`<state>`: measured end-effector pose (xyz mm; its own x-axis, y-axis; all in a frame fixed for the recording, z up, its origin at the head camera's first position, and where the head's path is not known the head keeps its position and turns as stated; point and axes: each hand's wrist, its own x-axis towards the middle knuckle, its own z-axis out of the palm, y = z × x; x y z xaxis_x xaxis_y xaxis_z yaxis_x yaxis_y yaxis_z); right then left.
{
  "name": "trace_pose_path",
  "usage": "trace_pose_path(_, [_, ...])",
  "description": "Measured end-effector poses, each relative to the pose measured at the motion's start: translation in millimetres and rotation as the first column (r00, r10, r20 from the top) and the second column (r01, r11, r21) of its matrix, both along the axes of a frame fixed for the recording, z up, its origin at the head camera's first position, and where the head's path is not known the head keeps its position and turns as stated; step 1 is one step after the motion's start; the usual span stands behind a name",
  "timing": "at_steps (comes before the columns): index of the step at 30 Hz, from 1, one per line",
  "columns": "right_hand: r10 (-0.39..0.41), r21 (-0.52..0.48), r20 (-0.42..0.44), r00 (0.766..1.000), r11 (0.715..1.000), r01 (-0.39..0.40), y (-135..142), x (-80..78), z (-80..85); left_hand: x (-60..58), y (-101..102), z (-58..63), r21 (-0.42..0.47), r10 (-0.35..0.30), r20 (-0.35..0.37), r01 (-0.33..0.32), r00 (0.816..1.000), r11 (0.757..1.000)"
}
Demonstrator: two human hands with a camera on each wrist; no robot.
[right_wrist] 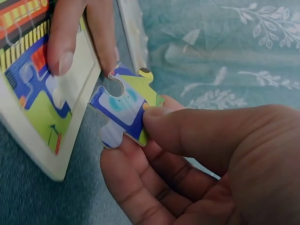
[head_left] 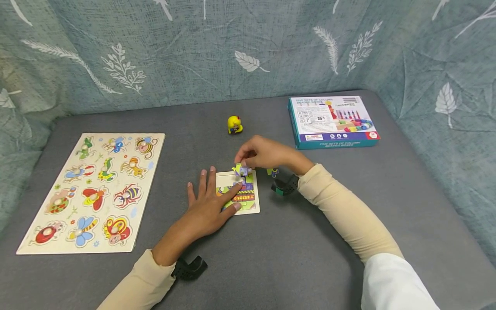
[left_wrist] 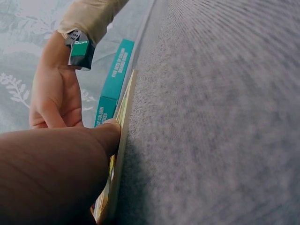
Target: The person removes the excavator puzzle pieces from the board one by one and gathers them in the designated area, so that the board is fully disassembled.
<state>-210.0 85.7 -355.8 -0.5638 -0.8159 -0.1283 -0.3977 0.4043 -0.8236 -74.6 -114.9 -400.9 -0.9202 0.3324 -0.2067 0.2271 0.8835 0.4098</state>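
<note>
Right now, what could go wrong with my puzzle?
The held piece is pinched between the right hand's thumb and fingers, so it might slip. The left hand reaches over the puzzle tray and could nudge the fitted pieces. Another loose piece lies near the black wrist device, which might brush it away.

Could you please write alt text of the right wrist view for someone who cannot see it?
The right hand pinches a blue and green jigsaw piece beside a pale-rimmed, partly filled puzzle board; the left hand lies over it. Behind is teal fabric with white leaf prints.
</note>
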Motion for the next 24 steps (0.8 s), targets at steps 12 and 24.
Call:
trace_pose_path(12, [-0.010,0.007,-0.032,0.999,1.000,0.011,20,-2.2,-0.8,0.9,-1,-0.8,-0.010,-0.001,-0.011,0.000,1.000,1.000])
trace_pose_path(24, [-0.020,0.042,-0.041,0.999,0.999,0.022,40,-2.4,1.4,0.8,1,-1.6,-0.023,0.011,-0.003,-0.011,1.000,1.000])
